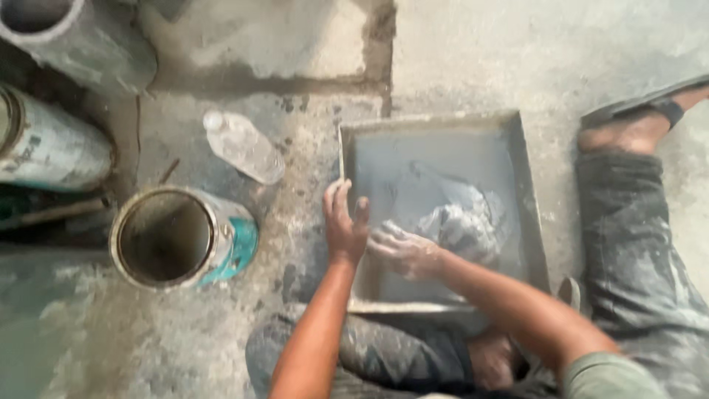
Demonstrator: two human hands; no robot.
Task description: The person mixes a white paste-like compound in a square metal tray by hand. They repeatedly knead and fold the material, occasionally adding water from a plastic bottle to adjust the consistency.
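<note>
Slurry is coating my right hand (402, 250), which is kneading the grey lump (461, 222) mid-tray (528, 214), while my left hand (344, 222), fingers curled, is gripping the tray's near-left rim; careless pressing is probably risking tipping or spillage.

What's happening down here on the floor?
A person sits on a rough concrete floor over a square metal tray of grey wet mix. The left hand grips the tray's left edge, and the right hand, coated in grey paste, presses a wet cloth-like lump into the mix. Left of the tray, a clear plastic bottle lies on its side near an open can.
</note>
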